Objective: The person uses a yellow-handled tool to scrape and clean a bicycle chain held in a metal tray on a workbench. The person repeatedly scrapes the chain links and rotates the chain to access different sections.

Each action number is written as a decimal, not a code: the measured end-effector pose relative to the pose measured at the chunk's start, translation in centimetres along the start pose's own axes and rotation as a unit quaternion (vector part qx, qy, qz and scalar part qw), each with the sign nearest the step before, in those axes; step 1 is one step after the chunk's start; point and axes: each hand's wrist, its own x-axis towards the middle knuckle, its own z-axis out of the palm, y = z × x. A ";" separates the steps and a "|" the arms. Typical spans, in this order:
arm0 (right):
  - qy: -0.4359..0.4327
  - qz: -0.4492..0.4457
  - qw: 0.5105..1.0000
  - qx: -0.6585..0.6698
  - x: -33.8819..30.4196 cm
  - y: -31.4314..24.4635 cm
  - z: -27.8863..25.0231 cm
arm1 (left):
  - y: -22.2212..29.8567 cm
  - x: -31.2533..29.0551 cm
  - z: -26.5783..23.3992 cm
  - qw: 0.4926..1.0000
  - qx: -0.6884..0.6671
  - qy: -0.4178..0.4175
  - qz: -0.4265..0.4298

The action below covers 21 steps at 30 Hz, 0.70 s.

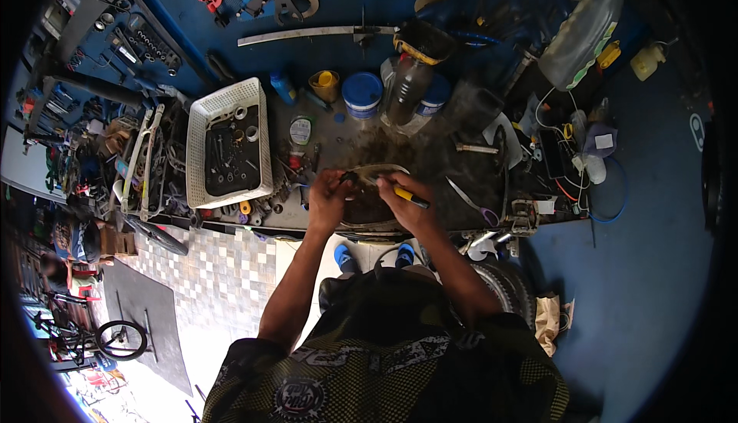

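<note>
My left hand (pixel 327 198) is closed on a small dark part (pixel 349 178), its kind too small to make out. Close beside it, my right hand (pixel 407 206) grips a tool with a yellow-and-black handle (pixel 413 198). The handle's end sticks out to the right, and the tool's working tip, toward the left hand, cannot be made out. Both hands are over the near edge of a dirty workbench (pixel 307 211), above a rounded, pale-rimmed thing (pixel 384 168) that they partly hide. Scissors (pixel 470 201) with a purple handle lie right of my right hand.
A white plastic basket (pixel 267 146) with metal parts stands at the left. Blue-lidded tubs (pixel 362 94) and a dark bottle (pixel 405 88) line the back. A hammer-like tool (pixel 477 148) and tangled cables (pixel 565 127) lie to the right. Another person (pixel 77 242) is far left, near bicycles.
</note>
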 end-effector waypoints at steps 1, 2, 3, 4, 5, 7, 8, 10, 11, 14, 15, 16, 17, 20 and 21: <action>0.004 -0.019 1.000 0.023 -0.1 0.2 0.2 | 0.0 -0.1 0.1 1.000 0.001 0.002 -0.027; 0.000 -0.059 0.998 -0.025 -0.2 0.4 0.4 | 0.1 -0.1 0.1 1.000 0.025 -0.004 -0.014; 0.022 -0.021 0.999 -0.025 -0.2 0.7 0.3 | 0.1 -0.1 0.1 0.999 0.048 -0.002 -0.022; 0.017 0.011 0.999 -0.028 -0.2 1.1 0.2 | 0.1 0.0 0.1 0.998 0.061 -0.009 -0.031; 0.006 0.062 0.998 -0.025 -0.1 1.6 -0.1 | 0.1 0.0 0.0 0.999 0.039 0.003 -0.029; -0.020 0.100 0.995 -0.018 -0.4 2.7 -1.1 | 0.1 0.0 -0.3 0.997 -0.004 0.024 -0.069; -0.024 0.124 0.992 0.015 -0.6 3.3 -1.4 | 0.1 0.0 -0.4 0.998 -0.043 0.006 -0.050; -0.041 0.146 0.988 0.034 -1.2 4.4 -1.6 | 0.2 0.0 -0.5 0.991 -0.097 0.016 -0.088; -0.049 0.092 0.994 0.023 -1.6 4.9 -1.5 | 0.3 0.0 -0.4 0.993 -0.100 0.000 -0.070; -0.062 -0.077 0.995 -0.008 -2.8 5.7 -1.1 | 0.3 0.1 -0.3 0.992 -0.104 -0.014 -0.067; -0.080 -0.053 0.994 -0.045 -3.1 5.8 -1.5 | 0.3 0.1 -0.4 0.993 -0.097 -0.015 -0.067; -0.098 -0.028 0.991 -0.082 -3.3 5.8 -1.8 | 0.2 0.1 -0.5 0.993 -0.092 -0.008 -0.079; -0.125 0.023 0.984 -0.122 -3.4 5.7 -2.1 | 0.1 0.1 -0.6 0.995 -0.074 -0.011 -0.060; -0.066 0.037 0.979 -0.192 -2.1 4.7 -2.7 | -0.3 0.3 -1.1 0.999 -0.025 -0.005 -0.037; -0.052 0.091 0.971 -0.216 -1.5 4.1 -2.6 | -0.4 0.4 -1.1 0.999 -0.011 -0.005 -0.033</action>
